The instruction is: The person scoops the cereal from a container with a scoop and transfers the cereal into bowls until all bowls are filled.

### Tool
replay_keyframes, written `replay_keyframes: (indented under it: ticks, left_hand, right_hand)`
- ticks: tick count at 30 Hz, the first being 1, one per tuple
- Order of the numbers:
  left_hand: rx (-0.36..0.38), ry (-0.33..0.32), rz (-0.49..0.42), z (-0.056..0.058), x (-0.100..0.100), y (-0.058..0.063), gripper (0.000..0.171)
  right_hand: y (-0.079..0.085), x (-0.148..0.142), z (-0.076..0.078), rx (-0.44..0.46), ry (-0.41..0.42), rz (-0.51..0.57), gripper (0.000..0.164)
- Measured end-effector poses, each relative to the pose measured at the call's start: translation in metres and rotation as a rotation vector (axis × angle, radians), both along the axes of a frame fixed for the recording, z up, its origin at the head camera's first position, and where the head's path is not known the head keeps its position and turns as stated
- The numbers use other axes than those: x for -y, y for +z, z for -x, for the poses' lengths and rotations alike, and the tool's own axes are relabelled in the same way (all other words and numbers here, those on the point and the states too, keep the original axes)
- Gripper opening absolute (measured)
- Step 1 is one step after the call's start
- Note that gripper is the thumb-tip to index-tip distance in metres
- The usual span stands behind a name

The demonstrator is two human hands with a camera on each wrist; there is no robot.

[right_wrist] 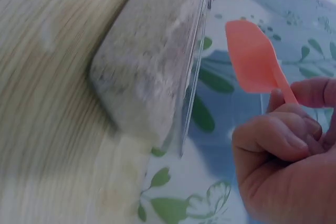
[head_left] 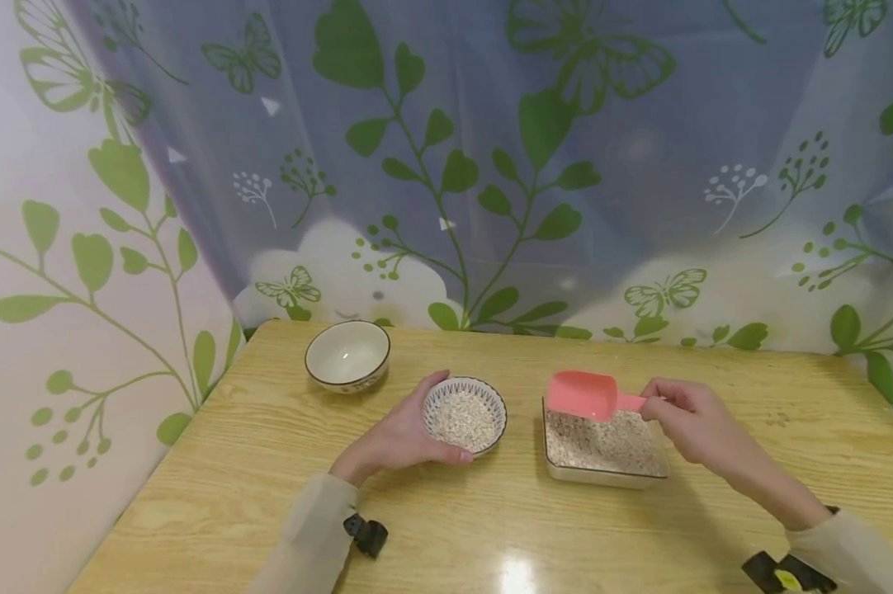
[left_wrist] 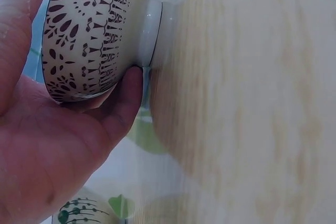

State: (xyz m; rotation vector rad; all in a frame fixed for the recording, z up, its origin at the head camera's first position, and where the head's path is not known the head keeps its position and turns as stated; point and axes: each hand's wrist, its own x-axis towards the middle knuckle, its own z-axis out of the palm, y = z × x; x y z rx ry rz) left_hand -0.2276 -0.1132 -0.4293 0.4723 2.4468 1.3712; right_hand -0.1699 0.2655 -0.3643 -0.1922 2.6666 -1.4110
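My left hand [head_left: 402, 433] grips a small patterned bowl [left_wrist: 86, 38] from the side, thumb and fingers spread around its wall. Pale oat-like flakes [head_left: 461, 421] fill much of this bowl. In the left wrist view its foot [left_wrist: 152, 30] shows close over the wooden table. My right hand [head_left: 687, 421] pinches the handle of a pink scoop [head_left: 583, 394], also seen in the right wrist view with its curled fingers [right_wrist: 278, 135]. The scoop is held above a rectangular clear-walled container [head_left: 602, 477] of similar flakes; what lies inside the scoop is hidden.
A larger white bowl [head_left: 347, 355] with a dark rim stands at the back left of the wooden table [head_left: 446, 528]; no contents show in it. A curtain [head_left: 446, 165] printed with leaves and butterflies hangs right behind the table's back edge and along the left.
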Motion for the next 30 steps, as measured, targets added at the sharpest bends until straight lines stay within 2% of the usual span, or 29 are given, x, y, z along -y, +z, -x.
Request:
replay_keyframes:
  ticks: [6, 10, 12, 19, 22, 26, 30]
  left_hand:
    - [-0.015, -0.024, 0.059, -0.001, 0.001, 0.006, 0.129]
    - [-0.082, -0.047, 0.131, -0.003, 0.000, 0.016, 0.132]
    - [-0.126, -0.049, 0.157, -0.005, -0.002, 0.023, 0.132]
    - [-0.294, 0.017, 0.248, -0.012, -0.019, 0.042, 0.127]
    - [-0.322, 0.017, 0.220, -0.016, -0.028, 0.048, 0.122]
    - [-0.314, -0.047, 0.154, -0.024, -0.046, 0.055, 0.117]
    - [-0.288, -0.123, 0.137, -0.035, -0.071, 0.056, 0.114]
  right_hand:
    - [-0.003, -0.019, 0.000, 0.190, 0.059, 0.109, 0.018]
    - [-0.006, -0.023, 0.001, 0.297, 0.119, 0.130, 0.017]
    - [-0.007, -0.024, 0.002, 0.321, 0.137, 0.129, 0.020]
    - [-0.010, -0.032, 0.003, 0.323, 0.142, 0.076, 0.029]
    - [-0.010, -0.038, 0.004, 0.322, 0.142, 0.042, 0.032]
    - [-0.010, -0.045, 0.003, 0.322, 0.119, 0.011, 0.032]
    - [-0.009, -0.052, -0.001, 0.299, 0.087, -0.013, 0.026]
